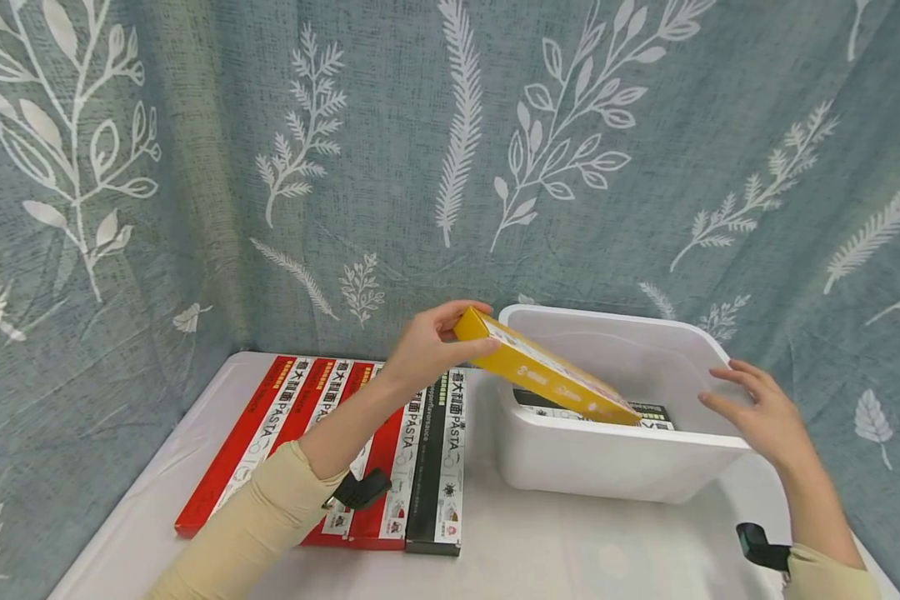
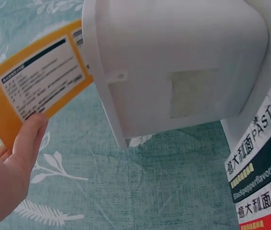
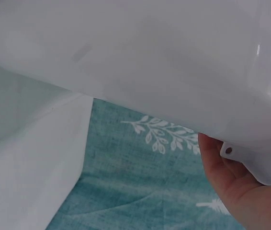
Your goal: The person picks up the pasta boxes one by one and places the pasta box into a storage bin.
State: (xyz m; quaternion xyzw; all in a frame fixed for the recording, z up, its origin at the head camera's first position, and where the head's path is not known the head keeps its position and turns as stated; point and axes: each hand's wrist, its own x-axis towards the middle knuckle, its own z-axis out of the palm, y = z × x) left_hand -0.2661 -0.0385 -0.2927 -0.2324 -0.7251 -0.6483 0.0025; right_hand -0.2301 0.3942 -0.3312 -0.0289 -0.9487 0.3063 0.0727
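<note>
My left hand [image 1: 438, 342] pinches one end of a long yellow box [image 1: 547, 375] between thumb and fingers. The box slants down to the right across the near rim of a white plastic bin [image 1: 607, 467], its far end inside. The left wrist view shows a white printed label on the yellow box [image 2: 35, 72]. At the bin's right rim, my right hand [image 1: 757, 408] has its fingers loosely extended over the edge; the right wrist view hides their tips behind the bin wall. Under the yellow box, a black-and-white box [image 1: 652, 412] lies in the bin.
Left of the bin, several red-and-white pasta boxes [image 1: 228, 450] lie side by side, partly under my left forearm. A black-and-white pasta box [image 1: 433, 500] ends the row. Behind the white table [image 1: 570, 550] hangs a blue-green leaf-patterned curtain [image 1: 390, 167].
</note>
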